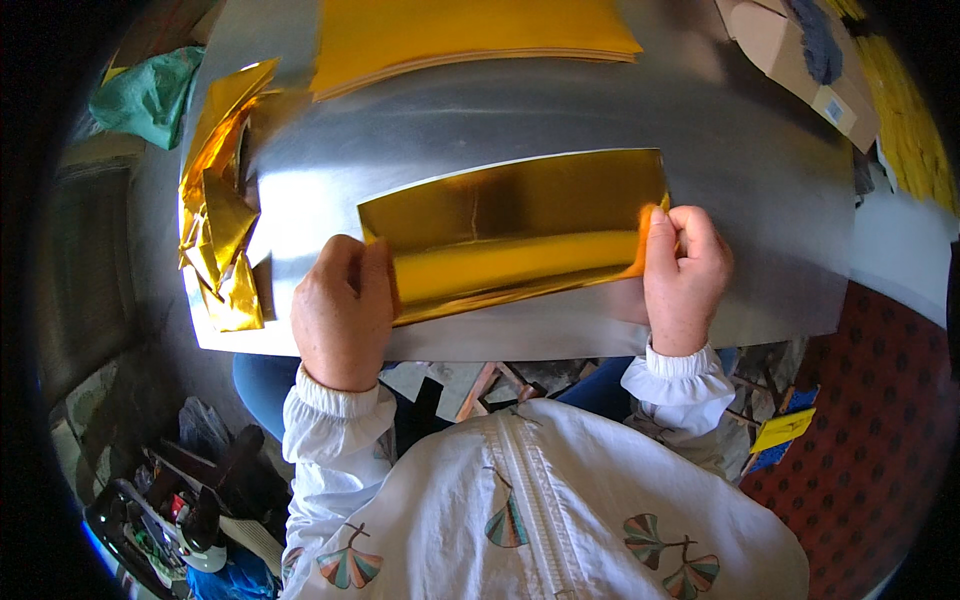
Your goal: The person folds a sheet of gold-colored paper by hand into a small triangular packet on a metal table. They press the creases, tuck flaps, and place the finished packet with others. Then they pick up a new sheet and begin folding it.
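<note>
A shiny gold foil sheet (520,225), wide and bent along its length, is stretched between my two hands above the metal tabletop (770,240). My left hand (345,310) pinches its left end, the thumb and fingers closed. At the opposite end my right hand (685,265) grips the sheet, thumb on the side facing me. The sheet's far edge shows a thin pale line and tilts up toward the right. Part of each end is hidden behind my fingers.
Across the far side lies a stack of flat gold sheets (480,35). Crumpled gold foil strips (225,210) sit along the left edge, near a green cloth or bag (150,95). Brown cardboard (790,60) occupies the far right corner. Red patterned flooring (860,420) shows at right.
</note>
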{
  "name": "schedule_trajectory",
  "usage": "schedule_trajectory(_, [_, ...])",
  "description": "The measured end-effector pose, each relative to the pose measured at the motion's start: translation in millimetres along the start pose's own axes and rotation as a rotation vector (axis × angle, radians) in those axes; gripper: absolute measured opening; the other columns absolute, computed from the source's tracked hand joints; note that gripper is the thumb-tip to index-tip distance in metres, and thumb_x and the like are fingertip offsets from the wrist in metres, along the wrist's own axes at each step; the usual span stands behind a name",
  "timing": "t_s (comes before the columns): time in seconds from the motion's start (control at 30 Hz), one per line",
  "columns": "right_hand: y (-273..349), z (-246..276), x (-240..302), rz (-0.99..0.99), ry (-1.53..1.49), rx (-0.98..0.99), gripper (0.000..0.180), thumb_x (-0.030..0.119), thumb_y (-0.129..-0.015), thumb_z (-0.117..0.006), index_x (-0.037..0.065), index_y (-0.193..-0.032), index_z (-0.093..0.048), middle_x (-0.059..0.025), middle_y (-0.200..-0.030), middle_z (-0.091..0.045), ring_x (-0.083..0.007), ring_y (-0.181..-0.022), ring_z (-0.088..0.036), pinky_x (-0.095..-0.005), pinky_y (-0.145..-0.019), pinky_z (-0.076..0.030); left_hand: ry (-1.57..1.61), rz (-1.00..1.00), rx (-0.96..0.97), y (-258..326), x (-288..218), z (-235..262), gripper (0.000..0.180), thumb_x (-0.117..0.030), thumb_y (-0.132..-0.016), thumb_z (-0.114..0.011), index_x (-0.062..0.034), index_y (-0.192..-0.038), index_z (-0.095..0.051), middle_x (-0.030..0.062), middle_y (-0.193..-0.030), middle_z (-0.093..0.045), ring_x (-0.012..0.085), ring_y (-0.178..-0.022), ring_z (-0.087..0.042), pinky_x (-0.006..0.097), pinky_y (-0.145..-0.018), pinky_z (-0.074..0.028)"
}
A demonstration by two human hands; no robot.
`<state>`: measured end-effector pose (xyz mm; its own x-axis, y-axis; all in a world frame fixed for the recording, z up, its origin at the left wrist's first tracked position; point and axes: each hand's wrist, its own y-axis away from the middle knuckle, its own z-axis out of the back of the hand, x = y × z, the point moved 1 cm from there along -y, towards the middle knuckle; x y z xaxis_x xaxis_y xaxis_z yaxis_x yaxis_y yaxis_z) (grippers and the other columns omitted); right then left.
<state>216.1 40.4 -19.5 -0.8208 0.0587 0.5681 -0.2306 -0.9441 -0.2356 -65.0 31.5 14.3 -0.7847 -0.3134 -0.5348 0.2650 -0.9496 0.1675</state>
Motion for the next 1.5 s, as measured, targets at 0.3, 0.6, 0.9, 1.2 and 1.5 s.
schedule_trajectory(0.3, [-0.8, -3.5, 0.5, 0.015, -0.072, -0.029, 0.013, 0.012, -0.089, -0.064, 0.006, -0.078, -0.057, -0.0051, -0.062, -0.058, -0.0164, -0.053, -0.055, -0.0297, -0.050, -0.042, -0.045, 0.031, -0.016, -1.5, -1.3, 0.8, 0.028, -0.027, -0.090, -0.061, -0.0025, -0.076, -0.062, 0.0178, -0.066, -0.065, 0.0349, -0.059, -0.065, 0.040, -0.054, -0.050])
schedule_trajectory(0.6, [-1.5, -2.2, -0.3, 0.028, -0.047, -0.014, 0.012, 0.010, -0.089, -0.063, 0.005, -0.080, -0.058, -0.0043, -0.060, -0.057, -0.0135, -0.050, -0.053, -0.0276, -0.048, -0.040, -0.073, 0.022, 0.005, -3.2, -4.9, 2.4, 0.029, -0.027, -0.092, -0.059, -0.0017, -0.078, -0.062, 0.0171, -0.068, -0.066, 0.0323, -0.059, -0.066, 0.038, -0.053, -0.051])
schedule_trajectory(0.9, [-1.6, -2.0, -0.1, 0.025, -0.058, -0.008, 0.012, 0.010, -0.089, -0.063, 0.005, -0.079, -0.057, -0.0045, -0.060, -0.056, -0.0144, -0.050, -0.053, -0.0281, -0.048, -0.039, -0.099, 0.020, -0.005, -3.9, -4.2, 1.0, 0.030, -0.029, -0.092, -0.059, -0.0020, -0.078, -0.061, 0.0178, -0.066, -0.065, 0.0345, -0.060, -0.066, 0.040, -0.054, -0.051])
schedule_trajectory(1.2, [-0.1, -2.9, -2.2, 0.014, -0.026, -0.005, 0.011, 0.013, -0.090, -0.062, 0.006, -0.082, -0.060, -0.0057, -0.064, -0.060, -0.0157, -0.055, -0.057, -0.0286, -0.051, -0.043, -0.106, 0.028, -0.050, -3.4, -3.6, -2.9, 0.029, -0.026, -0.092, -0.060, 0.0002, -0.078, -0.061, 0.0183, -0.064, -0.061, 0.0321, -0.055, -0.061, 0.038, -0.053, -0.046])
schedule_trajectory(1.5, [0.0, -2.6, -3.8, -0.004, -0.068, 0.000, 0.010, 0.011, -0.090, -0.062, 0.006, -0.082, -0.060, -0.0041, -0.064, -0.060, -0.0128, -0.055, -0.056, -0.0270, -0.049, -0.041, -0.115, 0.026, -0.029, -3.6, -2.8, -3.3, 0.029, -0.026, -0.093, -0.058, -0.0009, -0.078, -0.060, 0.0188, -0.065, -0.062, 0.0342, -0.057, -0.062, 0.040, -0.053, -0.048])
